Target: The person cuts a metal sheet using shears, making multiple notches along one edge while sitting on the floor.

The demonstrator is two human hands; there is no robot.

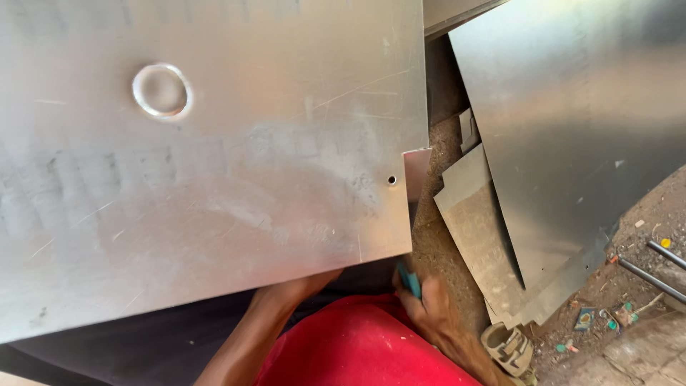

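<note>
The right hand (432, 314) is seen just below the lower right corner of the large, scratched, silver-grey metal sheet (214, 179), closed around a small teal tool handle (409, 280) whose tip points up toward that corner. The left hand is hidden beneath the sheet's lower edge; only the left forearm (264, 322) is shown reaching up under it, so whether that hand is open or closed cannot be told. A raised round ring (161, 91) is pressed into the sheet's upper left part, and a small drilled hole (391, 179) sits near its right edge, where a narrow folded tab (416, 174) is attached. Below the sheet, a red garment (357, 350) is seen between the two arms. To the right of the sheet, further flat grey metal sheets (572, 129) are laid overlapping on the brown dirt floor (436, 243). Farther right of the sheet, two thin metal rods (654, 275) and scattered small coloured scraps (593, 318) lie on the ground, and a tan sandal (509, 347) is seen beside the right wrist.
</note>
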